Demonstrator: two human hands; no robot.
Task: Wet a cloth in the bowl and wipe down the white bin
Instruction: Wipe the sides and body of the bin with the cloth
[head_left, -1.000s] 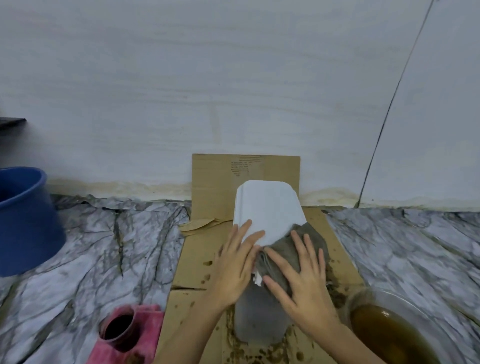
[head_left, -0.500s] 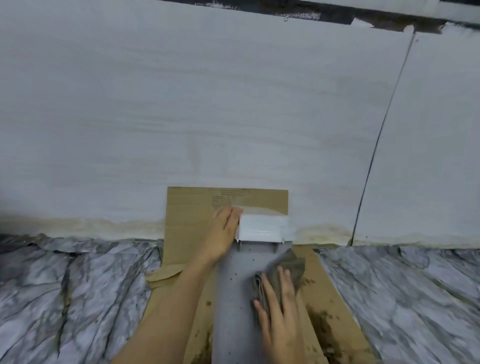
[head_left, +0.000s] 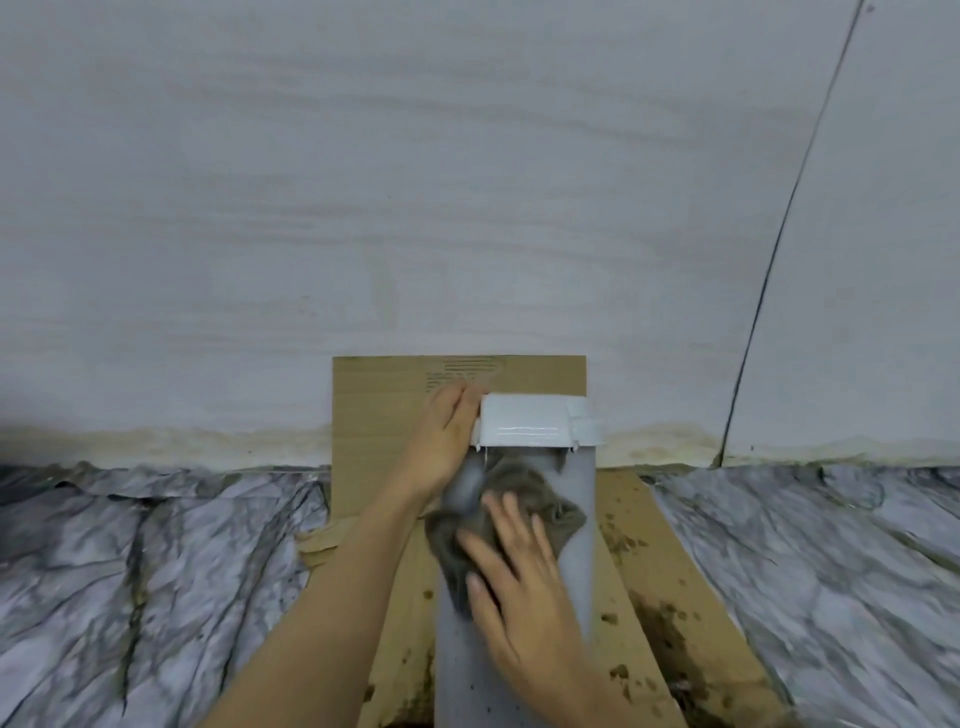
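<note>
The white bin (head_left: 576, 525) lies on its side on brown cardboard, its glossy lid end (head_left: 524, 423) pointing at the wall. My left hand (head_left: 447, 441) holds the bin's left side just behind the lid. My right hand (head_left: 514, 561) lies flat with straight fingers on a grey cloth (head_left: 519, 488), pressing it against the bin's upper face. The bowl is out of view.
Flattened cardboard (head_left: 665, 587) under the bin is spotted with brown mud on the right and near the bottom. Marble-patterned floor (head_left: 156, 571) spreads to both sides. A pale wall (head_left: 467, 208) rises close behind, with one cardboard flap (head_left: 384, 395) leaning on it.
The view lifted, so the bowl, blue tub and pink item left the frame. My left hand moved up to the lid end. My right hand slid the cloth further along the bin.
</note>
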